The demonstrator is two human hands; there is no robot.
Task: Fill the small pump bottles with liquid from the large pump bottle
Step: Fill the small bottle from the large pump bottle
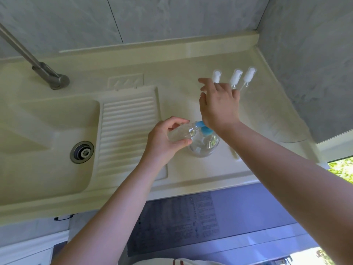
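Note:
My left hand (165, 138) grips a small clear bottle (180, 131), tilted so that its open neck meets the blue spout of the large pump bottle (203, 145). That large clear bottle stands upright on the cream counter (181, 104) and its blue pump head (206, 130) shows just below my right wrist. My right hand (218, 104) is above the pump with the fingers spread; its heel looks to be on the pump head. Three small pump tops with white heads (236, 77) lie in a row at the back of the counter, partly behind my fingers.
A ribbed washboard (128, 134) slopes into the sink basin (38, 150) on the left, with a metal drain (82, 152) and a steel tap (47, 75). Grey tiled walls close the back and right. A blue washing machine lid (210, 222) lies below the counter edge.

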